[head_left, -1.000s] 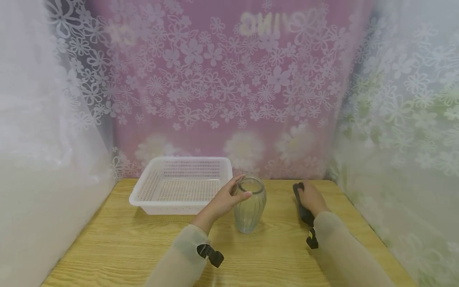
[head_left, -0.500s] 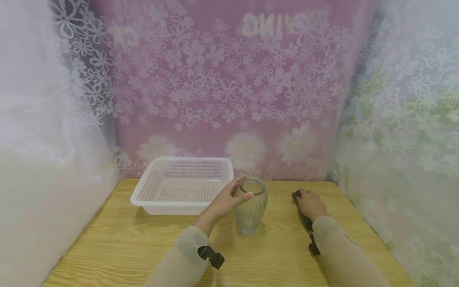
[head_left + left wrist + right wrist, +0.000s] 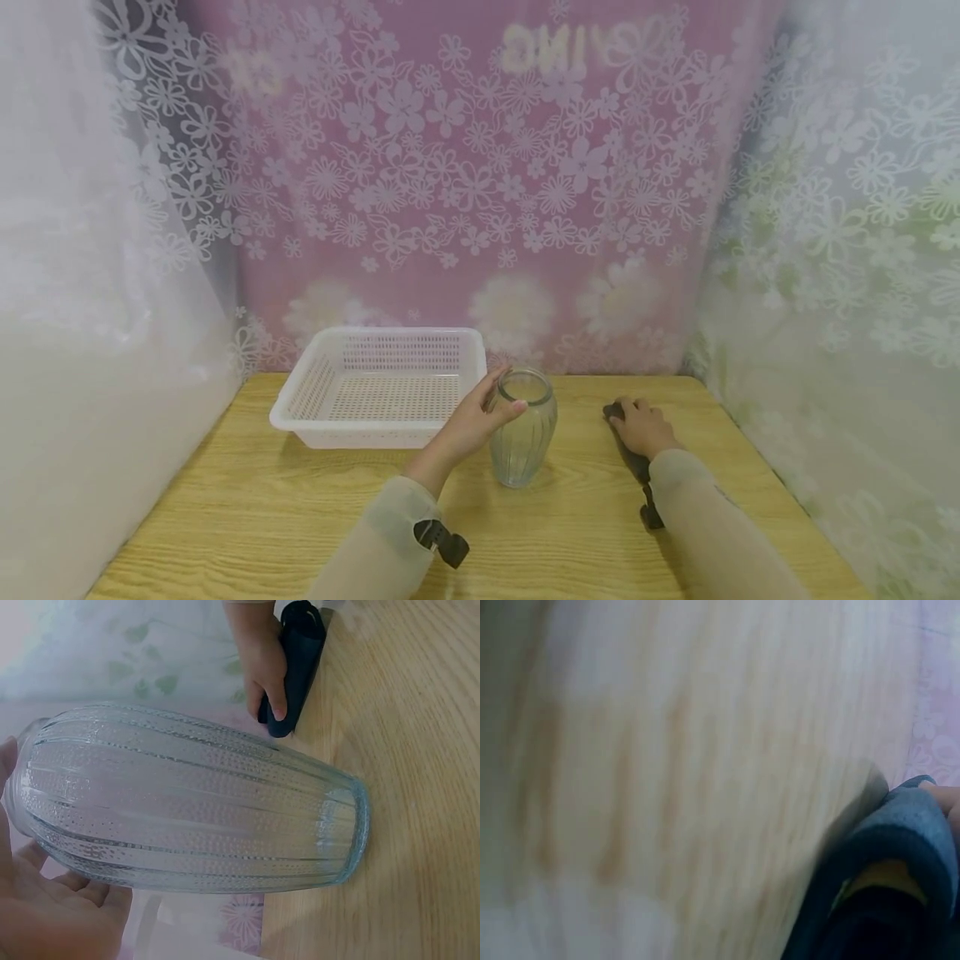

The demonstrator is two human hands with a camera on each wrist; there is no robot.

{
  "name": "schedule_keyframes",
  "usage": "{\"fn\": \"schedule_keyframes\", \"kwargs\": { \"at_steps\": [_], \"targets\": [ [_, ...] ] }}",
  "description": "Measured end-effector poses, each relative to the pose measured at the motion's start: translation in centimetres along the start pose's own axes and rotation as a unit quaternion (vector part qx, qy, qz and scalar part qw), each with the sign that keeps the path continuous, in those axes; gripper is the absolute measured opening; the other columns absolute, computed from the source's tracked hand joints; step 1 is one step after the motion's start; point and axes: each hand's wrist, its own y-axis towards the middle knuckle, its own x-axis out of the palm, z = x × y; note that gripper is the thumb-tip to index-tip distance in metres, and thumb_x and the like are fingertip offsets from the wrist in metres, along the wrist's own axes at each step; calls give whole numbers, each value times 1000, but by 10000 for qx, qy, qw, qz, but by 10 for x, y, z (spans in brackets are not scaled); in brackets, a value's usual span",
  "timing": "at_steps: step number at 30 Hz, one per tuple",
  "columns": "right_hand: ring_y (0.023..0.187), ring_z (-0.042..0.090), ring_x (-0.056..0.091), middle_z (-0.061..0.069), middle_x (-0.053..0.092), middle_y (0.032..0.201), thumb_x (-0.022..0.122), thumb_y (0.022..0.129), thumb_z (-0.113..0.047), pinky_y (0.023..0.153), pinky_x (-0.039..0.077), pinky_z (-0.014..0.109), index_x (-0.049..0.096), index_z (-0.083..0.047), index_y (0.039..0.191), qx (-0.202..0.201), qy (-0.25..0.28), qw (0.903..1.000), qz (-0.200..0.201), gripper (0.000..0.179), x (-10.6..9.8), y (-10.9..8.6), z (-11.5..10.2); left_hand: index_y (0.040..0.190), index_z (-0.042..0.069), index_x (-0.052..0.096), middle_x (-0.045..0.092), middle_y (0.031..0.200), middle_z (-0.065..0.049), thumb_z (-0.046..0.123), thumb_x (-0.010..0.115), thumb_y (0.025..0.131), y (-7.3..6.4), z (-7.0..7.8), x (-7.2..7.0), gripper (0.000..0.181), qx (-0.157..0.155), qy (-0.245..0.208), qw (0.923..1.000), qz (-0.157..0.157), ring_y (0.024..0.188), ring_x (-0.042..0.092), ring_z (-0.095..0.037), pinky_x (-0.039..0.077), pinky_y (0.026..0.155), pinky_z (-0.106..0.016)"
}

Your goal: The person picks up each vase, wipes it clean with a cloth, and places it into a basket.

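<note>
A clear ribbed glass vase (image 3: 522,433) stands upright on the table. My left hand (image 3: 471,422) grips it around the neck, thumb on the near side below the rim. In the left wrist view, the vase (image 3: 195,802) fills the middle, its base on the wood. To its right, my right hand (image 3: 649,428) holds a long, narrow, dark blue-black thing (image 3: 304,667) with a loop-like opening at one end. The thumb lies along it and the palm covers part of it. Up close in the right wrist view, the dark thing (image 3: 919,817) has a rounded, hollow near end.
A white perforated plastic basket (image 3: 378,435) sits at the back left, just beyond my left hand. The wood-grain table (image 3: 300,533) reaches back to a pink flowered curtain (image 3: 480,192). Pale sheets (image 3: 817,375) hang along both sides.
My right hand has come slightly nearer and to the left with the dark thing, and its fingers lie further over it. My left hand and the vase stay in place.
</note>
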Motion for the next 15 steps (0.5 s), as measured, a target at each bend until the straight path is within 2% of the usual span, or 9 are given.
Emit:
{"fn": "schedule_keyframes", "kwargs": {
  "at_steps": [8,15],
  "targets": [
    [133,66,19,40,17,152,44,107,-37,96,28,79,27,-2,156,52,40,9995,-309,62,1,-2,-1,156,43,26,24,164,1,60,64,91,-2,-1,6,78,41,145,9997,215,151,19,-31,22,116,-60],
    [136,66,13,39,11,155,44,107,-37,99,24,80,25,-2,157,87,112,9988,-462,63,1,-2,-1,158,37,24,19,165,-4,60,60,94,-5,-3,10,77,211,357,9985,355,151,18,-34,21,114,-65]
  ]
}}
